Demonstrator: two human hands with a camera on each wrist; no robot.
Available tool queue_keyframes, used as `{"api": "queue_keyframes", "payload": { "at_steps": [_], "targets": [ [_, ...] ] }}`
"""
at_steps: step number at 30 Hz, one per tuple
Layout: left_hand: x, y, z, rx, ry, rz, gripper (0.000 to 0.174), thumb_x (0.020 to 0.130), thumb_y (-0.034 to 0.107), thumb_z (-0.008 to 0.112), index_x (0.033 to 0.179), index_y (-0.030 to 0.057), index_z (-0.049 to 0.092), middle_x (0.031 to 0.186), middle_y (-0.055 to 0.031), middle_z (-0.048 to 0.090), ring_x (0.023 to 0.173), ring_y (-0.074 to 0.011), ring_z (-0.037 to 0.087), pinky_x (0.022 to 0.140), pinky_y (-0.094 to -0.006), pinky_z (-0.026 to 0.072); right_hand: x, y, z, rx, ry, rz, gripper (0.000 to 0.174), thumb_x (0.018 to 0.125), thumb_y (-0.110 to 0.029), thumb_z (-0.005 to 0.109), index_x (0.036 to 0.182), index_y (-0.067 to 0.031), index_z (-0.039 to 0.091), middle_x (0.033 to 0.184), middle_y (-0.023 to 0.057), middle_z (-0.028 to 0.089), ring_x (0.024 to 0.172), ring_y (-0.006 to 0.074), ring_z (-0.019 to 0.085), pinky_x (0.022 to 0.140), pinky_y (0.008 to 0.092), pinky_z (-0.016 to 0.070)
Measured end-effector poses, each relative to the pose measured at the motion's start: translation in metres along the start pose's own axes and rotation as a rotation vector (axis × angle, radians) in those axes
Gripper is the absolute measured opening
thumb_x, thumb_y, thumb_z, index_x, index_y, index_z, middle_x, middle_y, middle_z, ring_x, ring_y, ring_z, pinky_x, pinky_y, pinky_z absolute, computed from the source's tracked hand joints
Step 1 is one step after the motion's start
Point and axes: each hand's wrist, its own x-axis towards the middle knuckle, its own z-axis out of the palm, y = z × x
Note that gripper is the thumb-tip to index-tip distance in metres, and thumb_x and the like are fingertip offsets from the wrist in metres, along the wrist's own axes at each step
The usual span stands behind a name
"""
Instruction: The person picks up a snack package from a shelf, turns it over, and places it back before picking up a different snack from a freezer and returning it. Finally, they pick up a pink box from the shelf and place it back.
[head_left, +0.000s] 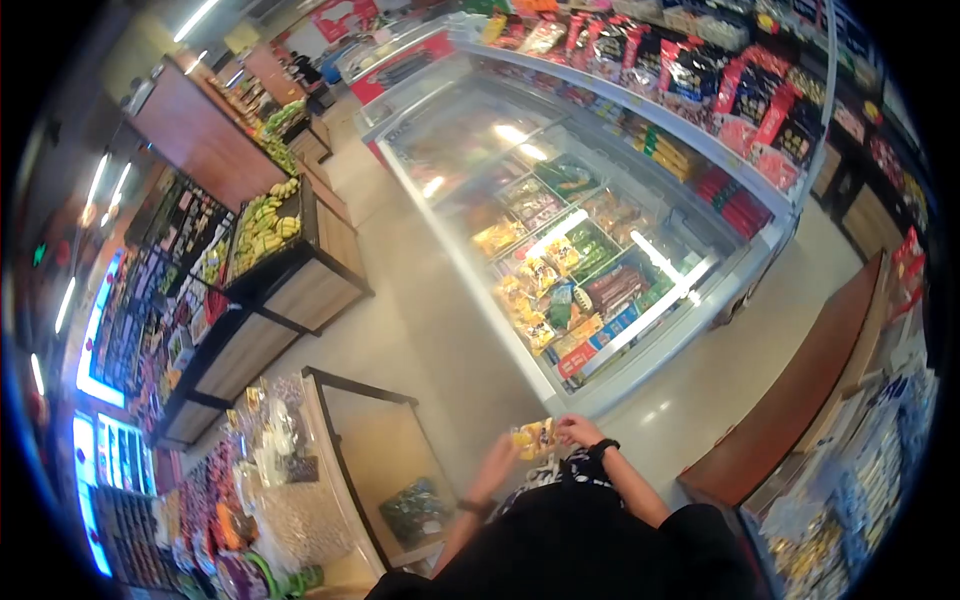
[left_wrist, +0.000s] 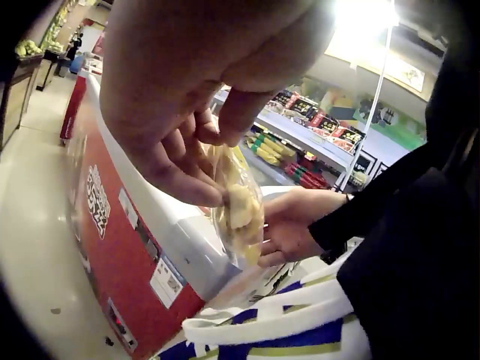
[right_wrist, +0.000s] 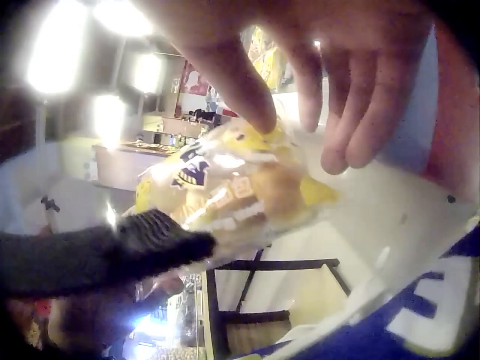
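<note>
A clear plastic food packet [head_left: 535, 438] with yellow print is held in front of the body between both hands. Pale pieces show through its film in the left wrist view, and brownish contents in the right wrist view. My left hand [head_left: 492, 466] pinches one end with thumb and curled fingers. At the other end, my right hand [head_left: 580, 430] has its thumb and forefinger at the packet's edge, while its other fingers [right_wrist: 367, 112] hang apart from it. Below the packet is a white and blue cloth bag [left_wrist: 300, 319] with white straps.
A glass-topped freezer [head_left: 590, 250] filled with packaged food stands ahead. Bagged goods [head_left: 700, 90] line the shelf above it. Produce stands [head_left: 310, 270] line the left, with a bin [head_left: 345, 465] nearby. A brown-sided display [head_left: 790, 400] is at the right.
</note>
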Motion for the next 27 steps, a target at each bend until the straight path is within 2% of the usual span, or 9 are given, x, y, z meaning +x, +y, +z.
{"api": "queue_keyframes", "payload": {
  "at_steps": [3, 5, 9, 12, 14, 16, 18, 22, 27],
  "targets": [
    [0.035, -0.021, -0.013, -0.022, -0.075, -0.040, 0.021, 0.094, 0.021, 0.047, 0.104, 0.0032, 0.050, 0.086, -0.0019, 0.051, 0.078, -0.0106, 0.046, 0.069, -0.0265, 0.0417, 0.007, -0.017, -0.005, 0.471, 0.063, 0.146, 0.015, 0.081, -0.014, 0.060, 0.093, -0.0046, 0.058, 0.074, 0.0028, 0.059, 0.061, 0.0119, 0.059, 0.056, 0.0257, 0.0498],
    [0.059, -0.023, -0.015, -0.111, -0.145, -0.095, 0.020, 0.093, 0.022, 0.047, 0.100, 0.0036, 0.051, 0.082, -0.0016, 0.049, 0.075, -0.0102, 0.046, 0.067, -0.0265, 0.0416, -0.008, -0.051, -0.014, 0.054, 0.099, -0.002, 0.013, 0.082, -0.014, 0.058, 0.091, -0.0052, 0.059, 0.073, 0.0025, 0.059, 0.061, 0.0118, 0.059, 0.056, 0.0254, 0.0491],
    [0.098, -0.018, -0.016, 0.010, -0.259, -0.140, 0.020, 0.093, 0.023, 0.048, 0.096, 0.0031, 0.052, 0.080, -0.0017, 0.050, 0.074, -0.0105, 0.046, 0.065, -0.0271, 0.0421, -0.018, -0.054, -0.017, -0.146, 0.227, -0.038, 0.011, 0.082, -0.015, 0.057, 0.089, -0.0071, 0.059, 0.071, 0.0022, 0.060, 0.062, 0.0122, 0.059, 0.056, 0.0255, 0.0483],
    [0.136, -0.008, -0.009, 0.049, -0.341, -0.091, 0.021, 0.092, 0.023, 0.049, 0.096, 0.0027, 0.053, 0.079, -0.0021, 0.052, 0.074, -0.0107, 0.048, 0.066, -0.0277, 0.0427, -0.044, -0.105, -0.026, 0.167, 0.418, 0.051, 0.013, 0.082, -0.018, 0.057, 0.088, -0.0070, 0.059, 0.074, 0.0025, 0.061, 0.064, 0.0126, 0.060, 0.058, 0.0260, 0.0486],
    [0.151, 0.025, -0.008, 0.087, -0.338, -0.083, 0.022, 0.092, 0.023, 0.049, 0.098, 0.0023, 0.054, 0.080, -0.0028, 0.053, 0.076, -0.0115, 0.049, 0.067, -0.0280, 0.0433, -0.040, -0.103, -0.025, 0.577, 0.508, 0.190, 0.014, 0.081, -0.019, 0.057, 0.089, -0.0068, 0.059, 0.076, 0.0030, 0.061, 0.066, 0.0126, 0.061, 0.059, 0.0261, 0.0488],
    [0.174, 0.039, -0.010, 0.163, -0.430, -0.141, 0.027, 0.090, 0.022, 0.048, 0.101, -0.0022, 0.055, 0.086, -0.0117, 0.059, 0.082, -0.0206, 0.056, 0.073, -0.0331, 0.0451, -0.026, -0.094, -0.022, 0.474, 0.595, 0.221, 0.019, 0.081, -0.019, 0.057, 0.095, -0.0059, 0.059, 0.081, 0.0045, 0.063, 0.072, 0.0137, 0.062, 0.061, 0.0264, 0.0490],
    [0.205, 0.016, -0.019, 0.283, -0.511, 0.165, 0.029, 0.089, 0.021, 0.048, 0.101, -0.0047, 0.055, 0.089, -0.0172, 0.061, 0.085, -0.0261, 0.058, 0.076, -0.0363, 0.0454, -0.010, -0.089, -0.016, 0.507, 0.665, 0.141, 0.023, 0.082, -0.019, 0.057, 0.100, -0.0055, 0.058, 0.083, 0.0051, 0.063, 0.075, 0.0143, 0.063, 0.061, 0.0267, 0.0491],
    [0.233, 0.032, -0.030, 0.441, -0.595, 0.139, 0.031, 0.089, 0.021, 0.045, 0.102, -0.0053, 0.055, 0.097, -0.0229, 0.059, 0.090, -0.0320, 0.056, 0.080, -0.0425, 0.0437, 0.024, -0.075, -0.003, 0.363, 0.779, 0.187, 0.040, 0.081, -0.023, 0.062, 0.115, -0.0042, 0.052, 0.093, 0.0066, 0.061, 0.077, 0.0149, 0.062, 0.062, 0.0272, 0.0490],
    [0.295, -0.022, -0.033, 0.519, -0.940, 0.356, 0.043, 0.090, 0.030, 0.048, 0.116, -0.0036, 0.050, 0.116, -0.0246, 0.051, 0.110, -0.0350, 0.047, 0.097, -0.0420, 0.0352, 0.043, -0.078, 0.010, 0.291, 1.020, 0.146, 0.045, 0.081, -0.020, 0.063, 0.120, -0.0033, 0.049, 0.094, 0.0057, 0.060, 0.076, 0.0142, 0.060, 0.062, 0.0271, 0.0490]
  ]
}}
